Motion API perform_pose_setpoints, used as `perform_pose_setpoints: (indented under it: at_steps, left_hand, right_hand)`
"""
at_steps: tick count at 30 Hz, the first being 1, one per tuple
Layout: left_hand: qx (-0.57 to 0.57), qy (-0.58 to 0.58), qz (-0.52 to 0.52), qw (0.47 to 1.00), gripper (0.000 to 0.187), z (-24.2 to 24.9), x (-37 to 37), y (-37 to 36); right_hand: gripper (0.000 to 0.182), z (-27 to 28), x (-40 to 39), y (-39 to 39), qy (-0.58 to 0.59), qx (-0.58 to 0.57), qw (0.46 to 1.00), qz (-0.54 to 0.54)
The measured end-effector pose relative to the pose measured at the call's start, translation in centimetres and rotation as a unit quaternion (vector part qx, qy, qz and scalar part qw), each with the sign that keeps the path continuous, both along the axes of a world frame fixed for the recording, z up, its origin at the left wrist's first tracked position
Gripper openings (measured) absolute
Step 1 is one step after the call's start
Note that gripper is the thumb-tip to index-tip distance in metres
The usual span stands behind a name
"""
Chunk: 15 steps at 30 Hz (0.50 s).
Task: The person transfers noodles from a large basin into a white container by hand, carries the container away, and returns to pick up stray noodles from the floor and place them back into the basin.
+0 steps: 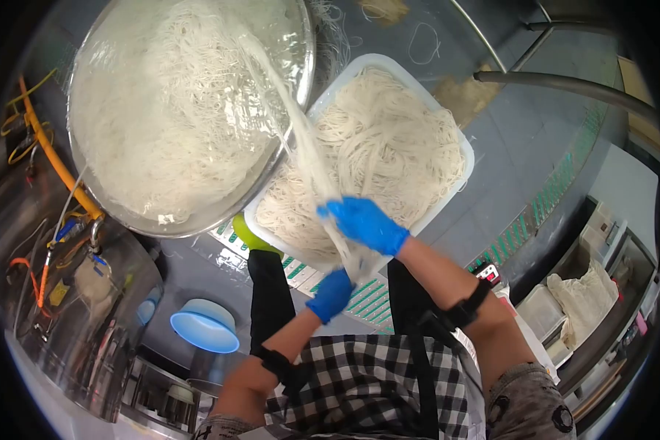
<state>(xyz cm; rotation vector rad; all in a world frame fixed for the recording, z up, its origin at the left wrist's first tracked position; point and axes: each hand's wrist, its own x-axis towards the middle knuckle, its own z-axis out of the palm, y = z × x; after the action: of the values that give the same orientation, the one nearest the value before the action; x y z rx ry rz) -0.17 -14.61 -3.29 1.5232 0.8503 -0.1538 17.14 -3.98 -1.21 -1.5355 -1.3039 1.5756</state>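
Observation:
My right hand (367, 226), in a blue glove, has its fingers curled around a long hank of white noodles (309, 150). Lower down and nearer my body, my gloved left hand (332, 295) is closed on the tail of the same hank. The hank stretches up and left over the rim of a large round metal basin (198, 233), where many more noodles (191, 81) lie in water. Under the hank stands a white rectangular tub (468, 158), heaped with loose noodles (389, 132). Part of my left hand's grip is blurred.
A blue bowl (205, 326) is on the grey floor at lower left. Orange hose (59, 158) and taps run along the left. A metal tube frame (565, 82) stands at upper right, above a green-slotted floor drain (543, 205). Shelves with a cloth (583, 297) are at right.

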Motion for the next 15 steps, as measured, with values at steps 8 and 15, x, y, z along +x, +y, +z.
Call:
perform_pose_setpoints:
  at_steps: [8, 15]
  left_hand:
    - [0.217, 0.093, 0.398, 0.887, 0.046, -6.8, 0.4, 21.9]
    - [-0.061, 0.103, 0.498, 0.859, 0.058, -8.6, 7.7, 35.0]
  right_hand:
    - [0.022, 0.5, 0.3, -7.2, -0.119, -0.045, 0.972, 0.196]
    - [0.028, -3.0, -0.7, -9.3, -0.293, -0.01, 0.92, 0.261]
